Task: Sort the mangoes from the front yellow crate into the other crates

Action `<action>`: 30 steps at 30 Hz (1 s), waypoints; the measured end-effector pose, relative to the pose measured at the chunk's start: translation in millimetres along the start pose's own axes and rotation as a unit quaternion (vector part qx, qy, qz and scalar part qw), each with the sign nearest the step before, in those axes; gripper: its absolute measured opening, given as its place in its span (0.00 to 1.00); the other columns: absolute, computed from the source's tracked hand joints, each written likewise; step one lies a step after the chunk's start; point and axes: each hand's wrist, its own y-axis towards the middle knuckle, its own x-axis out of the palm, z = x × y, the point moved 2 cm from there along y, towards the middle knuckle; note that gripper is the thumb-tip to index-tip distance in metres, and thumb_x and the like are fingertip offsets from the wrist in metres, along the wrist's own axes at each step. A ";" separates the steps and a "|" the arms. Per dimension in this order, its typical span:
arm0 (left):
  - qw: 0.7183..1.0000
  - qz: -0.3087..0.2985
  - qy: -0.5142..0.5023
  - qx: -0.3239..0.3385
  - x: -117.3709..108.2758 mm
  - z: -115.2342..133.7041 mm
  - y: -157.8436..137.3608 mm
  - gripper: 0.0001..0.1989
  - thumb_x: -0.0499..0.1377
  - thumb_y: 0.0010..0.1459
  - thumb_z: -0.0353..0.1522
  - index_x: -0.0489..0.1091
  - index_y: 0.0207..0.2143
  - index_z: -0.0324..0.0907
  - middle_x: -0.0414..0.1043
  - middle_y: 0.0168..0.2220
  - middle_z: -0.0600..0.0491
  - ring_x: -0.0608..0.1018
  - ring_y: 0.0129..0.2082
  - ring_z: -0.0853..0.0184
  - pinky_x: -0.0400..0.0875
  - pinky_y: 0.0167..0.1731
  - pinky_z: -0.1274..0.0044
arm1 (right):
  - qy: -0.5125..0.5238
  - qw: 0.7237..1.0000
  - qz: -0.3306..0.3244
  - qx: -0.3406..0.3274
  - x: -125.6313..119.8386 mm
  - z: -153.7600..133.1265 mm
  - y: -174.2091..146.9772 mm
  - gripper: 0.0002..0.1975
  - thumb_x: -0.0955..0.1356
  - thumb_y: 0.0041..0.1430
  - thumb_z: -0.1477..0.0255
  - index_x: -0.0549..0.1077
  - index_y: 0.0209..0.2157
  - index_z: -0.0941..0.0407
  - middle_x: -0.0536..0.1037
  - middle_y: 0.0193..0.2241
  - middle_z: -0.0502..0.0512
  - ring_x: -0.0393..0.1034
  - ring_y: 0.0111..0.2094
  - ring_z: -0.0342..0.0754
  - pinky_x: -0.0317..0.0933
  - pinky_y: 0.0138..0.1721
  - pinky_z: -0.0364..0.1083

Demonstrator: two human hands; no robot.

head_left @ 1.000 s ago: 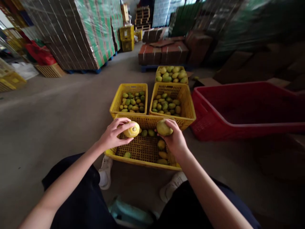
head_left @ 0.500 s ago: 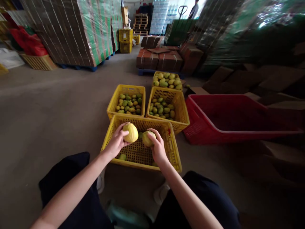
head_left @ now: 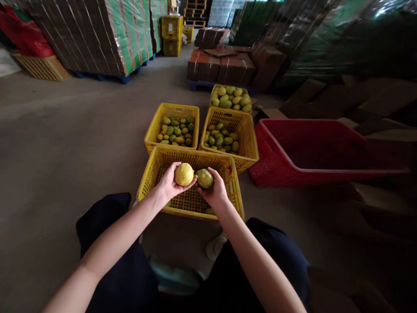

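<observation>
Above the near yellow crate (head_left: 237, 189), my left hand (head_left: 169, 182) cradles a round yellow papaya (head_left: 184, 174), its end turned toward me. Beside it, my right hand (head_left: 217, 191) is closed around a greener papaya (head_left: 205, 178). The two fruits are close together, with fingertips between them. Low in the near crate, a green fruit (head_left: 168, 203) shows partly behind my left wrist. Another fruit (head_left: 210, 211) is mostly hidden by the front rim.
Beyond stand a left crate (head_left: 153, 128), a right crate (head_left: 249, 134) and a far crate (head_left: 249, 111), all with yellow-green fruit. A red tub (head_left: 270, 167) is at right. Strapped cartons (head_left: 203, 67) and a wrapped stack (head_left: 97, 39) stand farther back.
Both papayas have been brought closer together. The left one has turned more end-on, and my right hand has rolled to hold its fruit from the side and below. The view has tilted down.
</observation>
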 end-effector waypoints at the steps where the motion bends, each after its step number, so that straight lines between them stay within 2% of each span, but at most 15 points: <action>1: 1.000 -0.005 0.001 -0.003 2.1 -2.6 1.0 0.11 0.54 0.61 0.36 0.69 0.40 0.38 0.73 0.29 0.48 0.78 0.30 0.64 0.78 0.27 0.74 | 0.005 1.000 -0.010 0.001 1.4 -2.3 -1.9 0.11 0.64 0.59 0.65 0.69 0.27 0.57 0.74 0.16 0.51 0.67 0.14 0.43 0.59 0.11 0.40; 7: 0.999 -0.004 -0.003 0.034 10.4 -7.4 7.1 0.12 0.51 0.64 0.36 0.69 0.44 0.40 0.73 0.30 0.49 0.79 0.29 0.65 0.76 0.22 0.78 | 0.021 0.999 -0.029 -0.042 4.4 -17.2 -14.4 0.15 0.61 0.63 0.61 0.68 0.28 0.56 0.74 0.16 0.51 0.65 0.13 0.42 0.58 0.10 0.37; 12: 0.996 -0.006 -0.057 -0.062 14.5 -3.9 7.8 0.18 0.47 0.65 0.37 0.67 0.47 0.33 0.72 0.32 0.43 0.78 0.28 0.66 0.73 0.17 0.84 | 0.062 0.997 -0.034 -0.017 6.2 -26.0 -23.4 0.14 0.60 0.61 0.61 0.68 0.28 0.56 0.74 0.16 0.52 0.62 0.12 0.41 0.55 0.08 0.37; 16: 0.995 0.005 -0.067 -0.070 16.1 -0.4 5.6 0.19 0.46 0.64 0.36 0.67 0.48 0.32 0.71 0.31 0.43 0.77 0.25 0.67 0.73 0.16 0.84 | 0.080 0.996 -0.025 0.003 7.7 -24.2 -26.4 0.14 0.60 0.62 0.63 0.68 0.28 0.56 0.72 0.15 0.51 0.60 0.12 0.41 0.54 0.08 0.36; 19: 0.996 0.010 -0.054 -0.069 14.0 -0.8 8.0 0.19 0.45 0.64 0.36 0.67 0.47 0.32 0.71 0.30 0.44 0.77 0.25 0.66 0.73 0.16 0.83 | 0.080 0.996 -0.043 0.010 8.3 -21.9 -24.6 0.15 0.59 0.63 0.62 0.68 0.28 0.56 0.72 0.15 0.51 0.61 0.11 0.41 0.54 0.08 0.37; 23: 1.000 0.006 -0.029 0.008 9.6 0.5 12.5 0.15 0.48 0.62 0.35 0.69 0.42 0.35 0.74 0.29 0.46 0.78 0.27 0.65 0.77 0.23 0.77 | 0.056 0.996 -0.071 -0.001 7.4 -22.3 -17.9 0.15 0.60 0.62 0.62 0.69 0.29 0.56 0.73 0.16 0.51 0.61 0.12 0.42 0.55 0.09 0.38; 25: 0.999 -0.020 -0.025 0.041 10.6 1.9 11.0 0.12 0.51 0.60 0.33 0.70 0.39 0.36 0.75 0.29 0.48 0.79 0.29 0.65 0.78 0.28 0.75 | 0.048 0.994 -0.094 -0.024 7.4 -23.5 -14.5 0.12 0.63 0.60 0.63 0.70 0.29 0.56 0.74 0.18 0.51 0.63 0.14 0.42 0.59 0.11 0.39; 28: 0.992 -0.083 -0.015 0.094 16.9 5.2 5.3 0.10 0.54 0.58 0.31 0.73 0.34 0.37 0.76 0.28 0.51 0.79 0.28 0.68 0.76 0.33 0.76 | 0.026 0.981 -0.172 -0.088 10.2 -24.4 -13.1 0.07 0.68 0.55 0.67 0.72 0.31 0.56 0.79 0.26 0.52 0.71 0.23 0.45 0.66 0.19 0.41; 30: 0.979 -0.118 -0.006 0.165 20.6 8.5 2.1 0.10 0.54 0.57 0.31 0.74 0.30 0.38 0.77 0.27 0.52 0.78 0.27 0.70 0.75 0.35 0.77 | -0.002 0.960 -0.231 -0.157 13.0 -23.0 -15.9 0.08 0.71 0.51 0.68 0.73 0.34 0.54 0.80 0.31 0.51 0.74 0.29 0.46 0.68 0.25 0.42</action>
